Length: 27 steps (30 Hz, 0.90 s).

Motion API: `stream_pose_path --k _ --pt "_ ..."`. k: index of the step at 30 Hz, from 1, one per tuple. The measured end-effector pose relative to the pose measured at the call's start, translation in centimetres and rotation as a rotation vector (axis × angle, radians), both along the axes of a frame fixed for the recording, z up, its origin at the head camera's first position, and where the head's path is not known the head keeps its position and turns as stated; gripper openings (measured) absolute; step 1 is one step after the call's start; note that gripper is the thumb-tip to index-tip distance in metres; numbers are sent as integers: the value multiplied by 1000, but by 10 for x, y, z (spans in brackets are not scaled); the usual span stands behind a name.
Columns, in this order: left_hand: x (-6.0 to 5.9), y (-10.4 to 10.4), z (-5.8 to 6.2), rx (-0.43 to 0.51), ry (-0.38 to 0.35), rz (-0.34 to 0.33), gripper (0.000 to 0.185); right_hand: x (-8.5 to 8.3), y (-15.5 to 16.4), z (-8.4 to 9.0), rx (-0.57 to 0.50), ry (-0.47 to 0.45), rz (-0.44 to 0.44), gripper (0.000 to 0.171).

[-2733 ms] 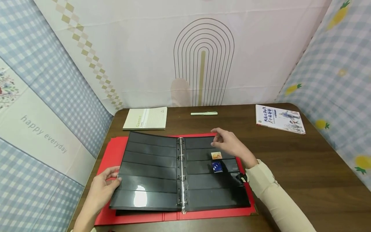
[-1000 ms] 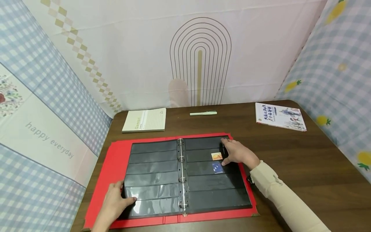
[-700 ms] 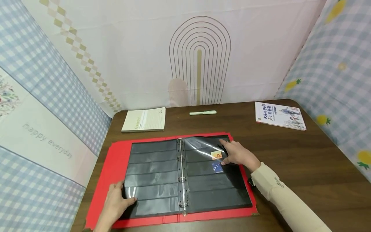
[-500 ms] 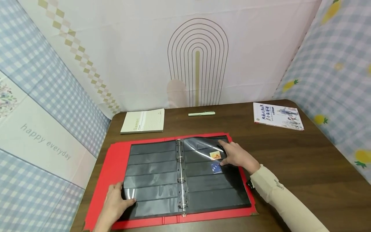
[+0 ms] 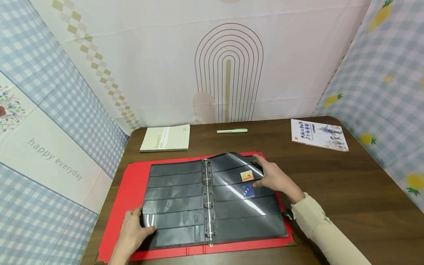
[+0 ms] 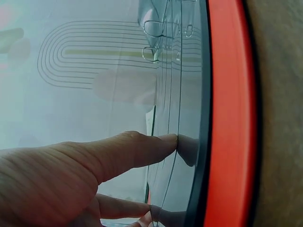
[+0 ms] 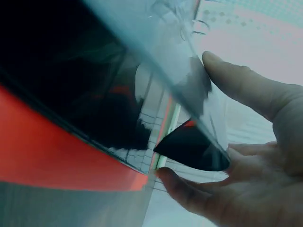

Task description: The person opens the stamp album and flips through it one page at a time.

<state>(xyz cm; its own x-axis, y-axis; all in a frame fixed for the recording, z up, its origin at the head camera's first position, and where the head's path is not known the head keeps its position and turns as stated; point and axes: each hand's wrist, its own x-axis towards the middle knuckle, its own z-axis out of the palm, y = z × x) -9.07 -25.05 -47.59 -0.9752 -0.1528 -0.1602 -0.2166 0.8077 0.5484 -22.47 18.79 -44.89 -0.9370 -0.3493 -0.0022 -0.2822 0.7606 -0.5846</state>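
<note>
Lifted higher, right hand (image 5: 275,178) pinches page (image 5: 232,165); left hand (image 5: 132,232) presses flat, wrist view confirms.

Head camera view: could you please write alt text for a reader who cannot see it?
A person's right hand lifts the outer edge of a black pocket page in an open red ring binder, while the left hand presses the opposite page. Two stamps sit in the lifted page.

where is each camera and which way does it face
Head: worn on the head, looks down at the red binder on the table; both hands and a sleeve show.
Left wrist: faces the left hand touching a page edge.
Right wrist: faces the right hand lifting the black page.
All three share the binder.
</note>
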Motion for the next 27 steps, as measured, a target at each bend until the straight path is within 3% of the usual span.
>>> stream_pose_path --k 4,10,20,23,27 --pt "-1 0 -1 7 -6 -2 84 -2 12 5 -124 -106 -13 100" --pt "-1 -1 -1 23 -9 8 83 -7 27 9 -389 -286 58 95" --pt "1 0 0 32 -9 13 85 3 38 11 -469 -279 229 100" --pt "2 0 -2 35 2 12 84 6 39 9 -480 -294 211 103" --pt "3 -1 -2 34 21 11 83 9 40 10 -482 -357 113 99"
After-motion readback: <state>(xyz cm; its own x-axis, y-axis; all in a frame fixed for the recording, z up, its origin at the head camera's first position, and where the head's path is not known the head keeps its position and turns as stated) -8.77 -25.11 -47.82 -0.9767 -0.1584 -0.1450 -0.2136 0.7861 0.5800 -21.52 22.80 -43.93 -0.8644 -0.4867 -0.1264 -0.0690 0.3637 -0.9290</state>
